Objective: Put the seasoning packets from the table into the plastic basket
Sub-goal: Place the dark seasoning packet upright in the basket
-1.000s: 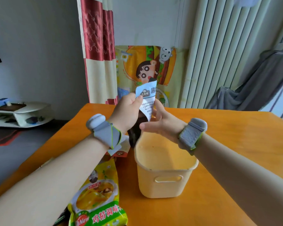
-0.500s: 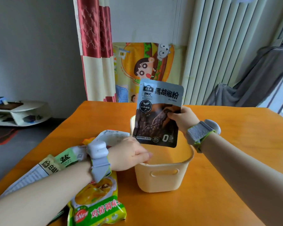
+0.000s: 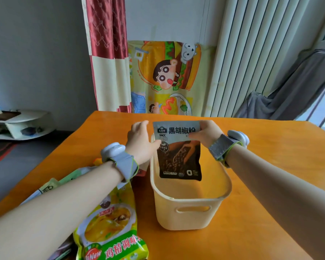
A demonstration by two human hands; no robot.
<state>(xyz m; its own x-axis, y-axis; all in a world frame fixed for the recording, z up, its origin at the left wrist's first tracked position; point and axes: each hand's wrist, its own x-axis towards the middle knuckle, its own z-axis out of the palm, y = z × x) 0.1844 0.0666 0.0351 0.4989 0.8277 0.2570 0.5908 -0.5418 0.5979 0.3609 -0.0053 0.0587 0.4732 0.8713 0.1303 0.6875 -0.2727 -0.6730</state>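
Observation:
A dark black-pepper packet stands upright inside the cream plastic basket, its lower edge below the rim at the far end. My right hand pinches its top right corner. My left hand touches its left edge with the thumb, while the fingers rest at the basket's far left rim. A yellow-green chicken seasoning packet lies on the orange table left of the basket, partly under my left forearm. More packets lie further left, mostly hidden by that arm.
The table's left edge runs diagonally close to the packets. A red-and-cream curtain and a cartoon panel stand behind the table's far edge. A white low shelf sits on the floor at the left.
My right hand has lowered the pepper packet from above the basket down into it. My left hand has moved from the basket's near rim up to the packet's left edge.

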